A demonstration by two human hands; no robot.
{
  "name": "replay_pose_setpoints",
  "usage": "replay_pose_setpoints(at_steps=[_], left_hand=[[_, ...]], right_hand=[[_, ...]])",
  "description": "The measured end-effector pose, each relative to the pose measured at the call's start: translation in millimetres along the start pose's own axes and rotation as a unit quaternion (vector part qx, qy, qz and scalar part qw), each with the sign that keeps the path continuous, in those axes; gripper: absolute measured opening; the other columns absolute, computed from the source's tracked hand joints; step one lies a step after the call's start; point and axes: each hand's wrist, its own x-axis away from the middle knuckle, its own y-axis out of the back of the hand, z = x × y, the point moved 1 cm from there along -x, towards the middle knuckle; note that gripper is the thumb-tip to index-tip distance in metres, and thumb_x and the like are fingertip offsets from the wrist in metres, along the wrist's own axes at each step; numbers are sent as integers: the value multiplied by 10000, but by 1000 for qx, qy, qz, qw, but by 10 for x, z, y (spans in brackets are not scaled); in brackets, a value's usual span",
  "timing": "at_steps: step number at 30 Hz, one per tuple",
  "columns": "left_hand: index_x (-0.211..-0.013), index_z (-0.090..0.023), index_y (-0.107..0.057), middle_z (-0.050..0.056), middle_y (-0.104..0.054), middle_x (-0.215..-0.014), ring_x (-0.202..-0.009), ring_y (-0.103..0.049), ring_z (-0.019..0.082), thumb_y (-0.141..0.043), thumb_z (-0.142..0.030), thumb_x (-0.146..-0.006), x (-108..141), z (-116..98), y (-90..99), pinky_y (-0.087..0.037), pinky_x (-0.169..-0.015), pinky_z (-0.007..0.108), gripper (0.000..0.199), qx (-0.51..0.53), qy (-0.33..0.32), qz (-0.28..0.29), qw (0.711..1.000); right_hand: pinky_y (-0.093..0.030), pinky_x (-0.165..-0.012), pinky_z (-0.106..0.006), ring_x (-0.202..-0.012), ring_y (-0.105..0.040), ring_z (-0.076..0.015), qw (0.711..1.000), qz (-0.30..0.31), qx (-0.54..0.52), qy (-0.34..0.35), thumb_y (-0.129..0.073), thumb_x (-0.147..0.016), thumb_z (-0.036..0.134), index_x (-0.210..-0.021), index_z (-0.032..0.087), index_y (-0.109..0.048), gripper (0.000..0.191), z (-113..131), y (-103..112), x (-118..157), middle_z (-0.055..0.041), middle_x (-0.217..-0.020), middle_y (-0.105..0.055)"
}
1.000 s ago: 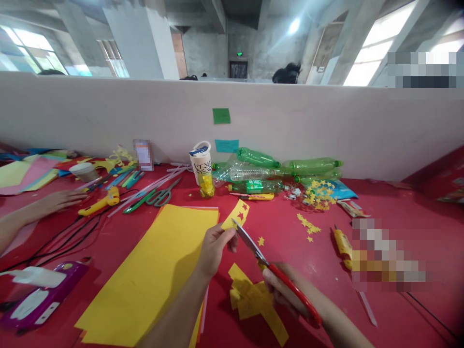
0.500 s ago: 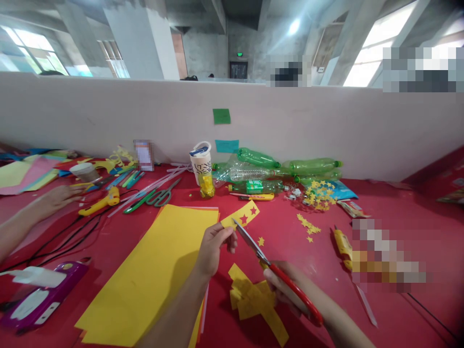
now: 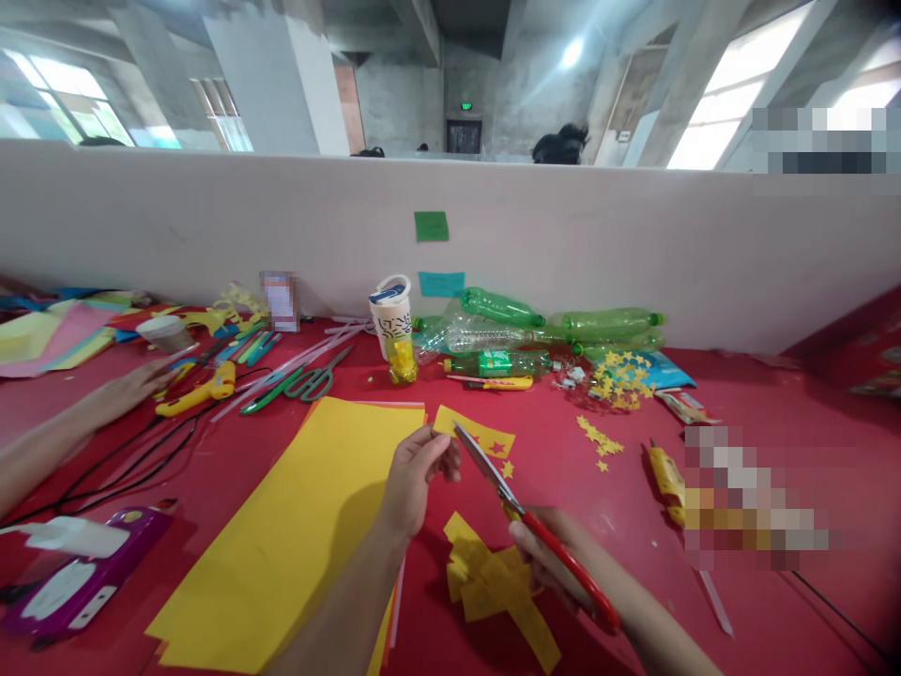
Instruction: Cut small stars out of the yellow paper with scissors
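Note:
My left hand (image 3: 420, 469) pinches one end of a yellow paper strip (image 3: 448, 420) that has star-shaped holes. In my right hand (image 3: 556, 554) are red-handled scissors (image 3: 570, 568), their blade tips at the strip close to my left fingers. A loose yellow star (image 3: 508, 469) lies just below the strip. Several yellow paper scraps (image 3: 496, 582) overlap under the scissors, and a stack of yellow sheets (image 3: 282, 526) lies beneath my left forearm.
Green bottles (image 3: 605, 323), a white cup (image 3: 391, 319) and a pile of yellow stars (image 3: 623, 380) stand behind. Glue guns (image 3: 667, 483) lie on both sides. Another person's hand (image 3: 133, 390) rests at left near tools and a purple power strip (image 3: 91, 573).
The strip has swung downward to the right in my left hand, around the scissor tips. The other person's hand has shifted slightly at left.

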Motion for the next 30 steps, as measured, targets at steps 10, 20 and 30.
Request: replay_pose_setpoints(at_steps=[10, 20, 30], left_hand=[[-665, -169, -515, -27, -573, -559, -499, -501, 88, -570, -217, -798, -27, 0, 56, -395, -518, 215, 152, -19, -33, -11, 999], [-634, -164, -536, -27, -557, -537, -491, -490, 93, -574, -237, -800, -31, -10, 65, -394, -519, 222, 185, -80, -40, 5, 996], [-614, -161, -546, -26, -555, -538, -473, -496, 90, -584, -247, -785, -40, -26, 85, -396, -496, 217, 195, -101, -34, 7, 994]], right_hand=[[-308, -415, -184, -404, -359, -55, 996, 59, 54, 33, -474, -804, 647, -682, 190, -408, 478, 4, 77, 16, 85, -500, -360], [-241, -403, -175, -424, -331, -47, 995, 64, 59, 53, -465, -827, 625, -694, 199, -361, 458, -13, 108, 37, 84, -543, -327], [-279, -398, -178, -404, -346, -47, 995, 65, 70, 30, -454, -804, 661, -670, 189, -405, 494, 92, 127, 62, 66, -539, -407]])
